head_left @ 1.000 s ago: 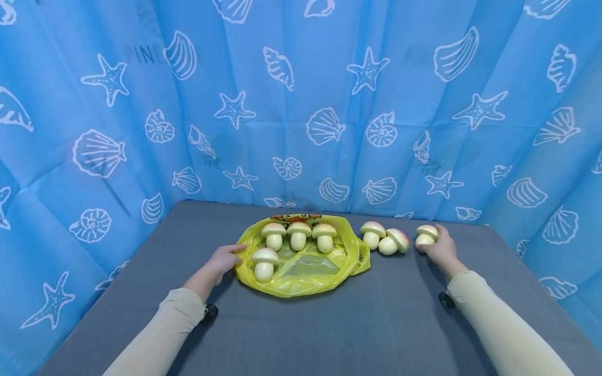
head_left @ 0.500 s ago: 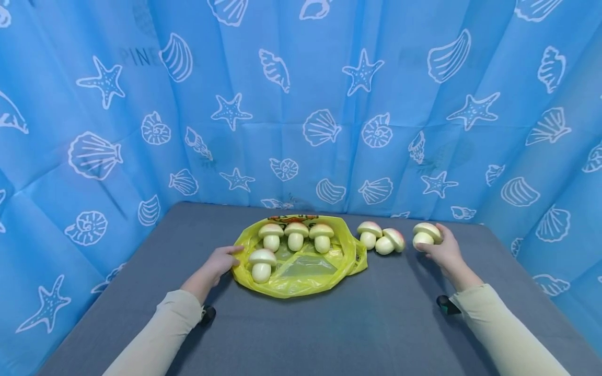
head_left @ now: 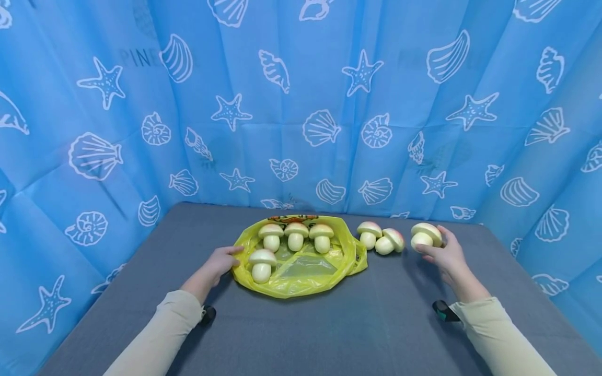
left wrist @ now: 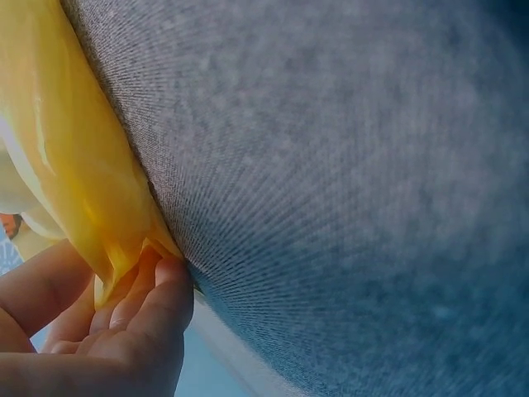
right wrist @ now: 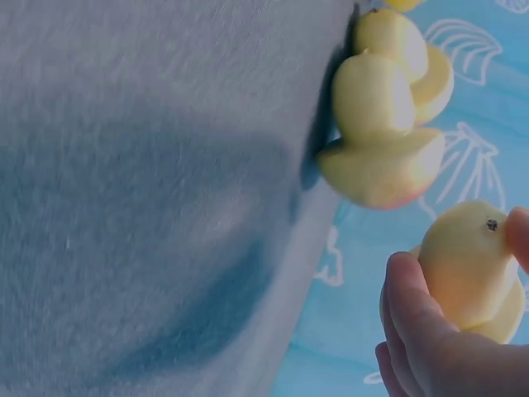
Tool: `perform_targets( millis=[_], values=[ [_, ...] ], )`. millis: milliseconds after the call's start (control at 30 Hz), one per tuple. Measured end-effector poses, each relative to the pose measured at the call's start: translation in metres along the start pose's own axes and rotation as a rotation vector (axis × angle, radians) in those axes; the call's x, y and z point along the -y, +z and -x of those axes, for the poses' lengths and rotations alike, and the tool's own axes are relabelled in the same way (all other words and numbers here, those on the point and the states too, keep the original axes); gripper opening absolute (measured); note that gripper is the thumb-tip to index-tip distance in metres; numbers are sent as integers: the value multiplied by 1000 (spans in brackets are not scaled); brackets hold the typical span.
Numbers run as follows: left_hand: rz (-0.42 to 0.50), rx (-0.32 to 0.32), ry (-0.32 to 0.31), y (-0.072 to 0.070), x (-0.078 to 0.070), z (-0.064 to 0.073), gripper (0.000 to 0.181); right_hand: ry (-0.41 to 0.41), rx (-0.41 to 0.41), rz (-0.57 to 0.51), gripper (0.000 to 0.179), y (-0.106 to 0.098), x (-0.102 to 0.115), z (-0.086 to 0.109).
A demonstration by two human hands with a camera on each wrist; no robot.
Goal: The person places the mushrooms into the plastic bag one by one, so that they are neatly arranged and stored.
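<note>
In the head view, my left hand (head_left: 217, 263) pinches the left rim of a yellow plastic bag (head_left: 301, 289). The left wrist view shows the bag's edge (left wrist: 95, 190) between thumb and fingers. Several pale toy mushrooms are inside the bag, three along its back and one mushroom (head_left: 262, 265) at the front left. My right hand (head_left: 450, 261) holds another mushroom (head_left: 425, 235) by its sides, raised off the table. In the right wrist view, this mushroom (right wrist: 467, 260) has its stem end toward the camera, a dark mark on it.
Right of the bag, an upright mushroom (head_left: 369, 234) and a tilted mushroom (head_left: 393, 241) stand close together on the grey-covered table (head_left: 320, 339). A blue curtain (head_left: 301, 104) with white shells and starfish hangs behind. Black wrist straps show below both sleeves.
My right hand has lifted its mushroom from the table and its wrist has drawn slightly to the right and nearer. The left hand and bag stay put; the head view shifts slightly.
</note>
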State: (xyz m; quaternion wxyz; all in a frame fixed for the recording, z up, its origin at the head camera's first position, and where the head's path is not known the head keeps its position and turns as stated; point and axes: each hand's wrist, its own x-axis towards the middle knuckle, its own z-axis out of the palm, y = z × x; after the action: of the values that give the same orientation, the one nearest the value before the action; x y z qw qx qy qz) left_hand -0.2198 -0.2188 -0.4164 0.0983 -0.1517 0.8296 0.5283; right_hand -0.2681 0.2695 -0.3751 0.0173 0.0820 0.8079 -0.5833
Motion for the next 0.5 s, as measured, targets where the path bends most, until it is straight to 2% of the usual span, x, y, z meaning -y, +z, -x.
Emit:
perform_targets(
  millis=[167, 500],
  values=[
    [-9, 4, 3, 0, 1, 0, 54, -10, 7, -56, 92, 5, 4, 7],
    [-18, 4, 2, -1, 1, -1, 53, -33, -47, -116, 91, 17, 6, 16]
  ],
)
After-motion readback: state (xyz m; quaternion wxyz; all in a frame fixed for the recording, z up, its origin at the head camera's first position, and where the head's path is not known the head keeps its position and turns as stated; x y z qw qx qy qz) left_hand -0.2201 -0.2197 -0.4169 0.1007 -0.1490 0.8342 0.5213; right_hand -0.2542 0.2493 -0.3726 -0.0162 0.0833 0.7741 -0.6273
